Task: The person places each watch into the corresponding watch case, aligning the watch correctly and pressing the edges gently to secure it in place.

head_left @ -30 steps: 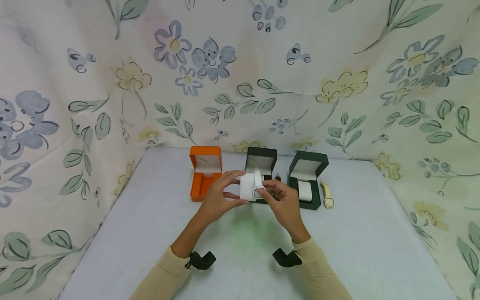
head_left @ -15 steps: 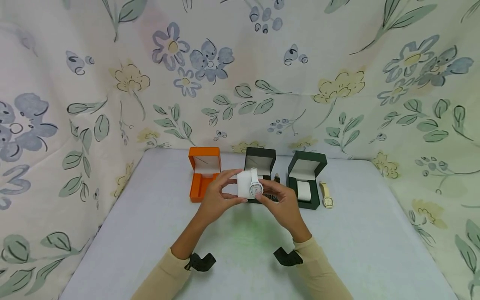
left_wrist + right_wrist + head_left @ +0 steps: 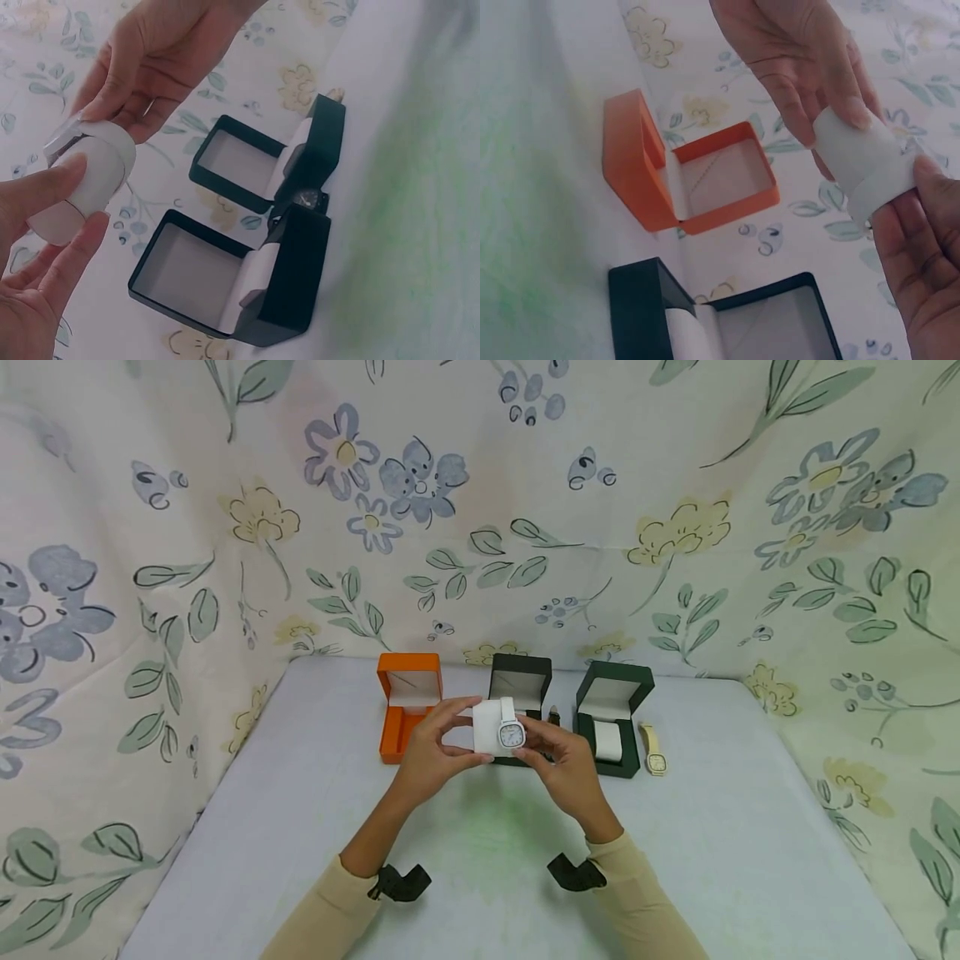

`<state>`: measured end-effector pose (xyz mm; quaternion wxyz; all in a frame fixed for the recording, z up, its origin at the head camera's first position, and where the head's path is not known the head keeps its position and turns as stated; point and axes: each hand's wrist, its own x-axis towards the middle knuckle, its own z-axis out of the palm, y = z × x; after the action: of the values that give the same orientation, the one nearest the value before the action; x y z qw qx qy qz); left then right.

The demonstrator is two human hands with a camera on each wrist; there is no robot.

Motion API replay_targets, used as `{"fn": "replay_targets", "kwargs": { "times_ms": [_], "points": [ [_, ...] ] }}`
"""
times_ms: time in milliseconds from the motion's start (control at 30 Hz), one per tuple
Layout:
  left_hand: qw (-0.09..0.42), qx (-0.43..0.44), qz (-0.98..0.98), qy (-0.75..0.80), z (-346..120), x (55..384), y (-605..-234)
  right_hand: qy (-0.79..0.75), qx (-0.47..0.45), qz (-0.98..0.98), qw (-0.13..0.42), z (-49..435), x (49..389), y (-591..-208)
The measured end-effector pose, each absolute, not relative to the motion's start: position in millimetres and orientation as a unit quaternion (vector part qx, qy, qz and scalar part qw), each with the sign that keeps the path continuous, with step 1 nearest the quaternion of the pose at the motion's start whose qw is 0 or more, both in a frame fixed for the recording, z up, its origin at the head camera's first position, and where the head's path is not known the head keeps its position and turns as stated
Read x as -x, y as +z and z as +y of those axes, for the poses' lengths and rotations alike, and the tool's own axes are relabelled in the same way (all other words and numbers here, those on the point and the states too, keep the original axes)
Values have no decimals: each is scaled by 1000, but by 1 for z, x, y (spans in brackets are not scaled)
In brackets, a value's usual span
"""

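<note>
A white wristwatch (image 3: 512, 735) is wrapped round a white watch cushion (image 3: 486, 729), held up above the table in front of the middle box. My left hand (image 3: 433, 747) grips the bare left end of the cushion, thumb below and fingers above. At the other end, my right hand (image 3: 564, 762) pinches the watch, its thumb by the lower edge of the case. The dial faces the head camera. In the right wrist view, the white strap (image 3: 885, 184) circles the cushion (image 3: 847, 146).
Behind the hands stand an opened orange box (image 3: 393, 735), a black box (image 3: 522, 672) partly hidden by the hands, and a dark green box (image 3: 633, 752) with a white cushion inside. A dark watch (image 3: 309, 198) lies between the latter two. A gold watch (image 3: 655, 756) lies at the right.
The watch and cushion have shifted slightly left, and the dial has turned more toward the head camera. My right thumb has slid off the dial to its lower edge.
</note>
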<state>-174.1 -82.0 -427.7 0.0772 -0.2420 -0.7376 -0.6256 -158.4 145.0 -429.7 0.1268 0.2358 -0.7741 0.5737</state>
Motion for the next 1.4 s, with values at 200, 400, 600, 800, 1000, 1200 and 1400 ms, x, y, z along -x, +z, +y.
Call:
{"fn": "replay_targets", "kwargs": {
  "times_ms": [200,400,600,800,1000,1200,1400],
  "points": [
    [82,245,-735,-627,-80,165,-415,590,-227,-765,126,143,157,-432],
    [71,234,-739,-628,-82,174,-429,591,-230,-762,132,140,156,-435],
    [61,246,-737,-627,-84,178,-434,589,-242,-760,128,139,156,-435],
    [65,264,-739,-617,-86,178,-433,587,-249,-760,125,138,156,-437],
    [75,264,-750,-601,-87,178,-435,589,-263,-753,129,136,156,-438],
    [82,261,-755,-596,-86,178,-436,568,-267,-764,147,133,156,-438],
    [78,261,-742,-613,-86,179,-437,540,-271,-780,162,133,156,-435]
  ]
}}
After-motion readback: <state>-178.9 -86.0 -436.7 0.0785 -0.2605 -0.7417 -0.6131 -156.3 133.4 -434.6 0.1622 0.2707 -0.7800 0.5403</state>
